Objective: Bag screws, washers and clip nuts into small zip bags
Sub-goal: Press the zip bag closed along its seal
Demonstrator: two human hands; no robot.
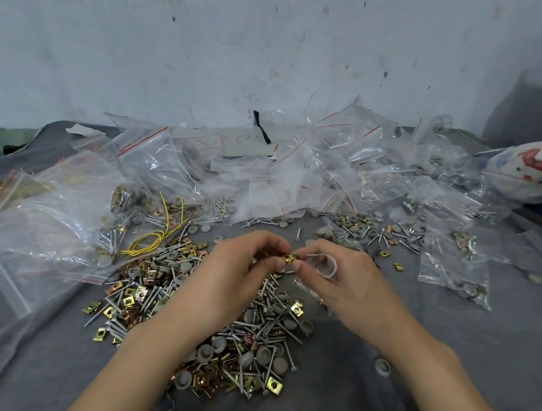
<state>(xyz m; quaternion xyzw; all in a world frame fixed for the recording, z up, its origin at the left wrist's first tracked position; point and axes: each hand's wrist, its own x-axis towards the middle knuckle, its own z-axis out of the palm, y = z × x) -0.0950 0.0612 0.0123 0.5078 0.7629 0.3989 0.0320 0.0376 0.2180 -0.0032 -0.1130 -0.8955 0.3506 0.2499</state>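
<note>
Left hand [241,268] fingers pinch a clip nut [289,257] at the mouth of the zip bag [321,265] clamped in the right hand [345,280] fingers, above the loose pile [260,355]; advise holding the mouth wide until the nut clears it.

- Brass-coloured clip nut [289,257] up off the pile, pinched in the fingertips of the left hand [241,268], right at the bag's mouth.
- Small zip bag [321,265], clear plastic, gripped by the right hand [344,284], its mouth held open in a ring facing the nut.
- Under both hands, a loose heap [220,319]: silver screws [270,331] lying every which way, grey domed washers [206,352], gold and copper-toned clip nuts [274,384] jumbled through.
- Farther back, a drift of clear zip bags [174,170] with red seal lines, crumpled and overlapping, several holding hardware.
</note>
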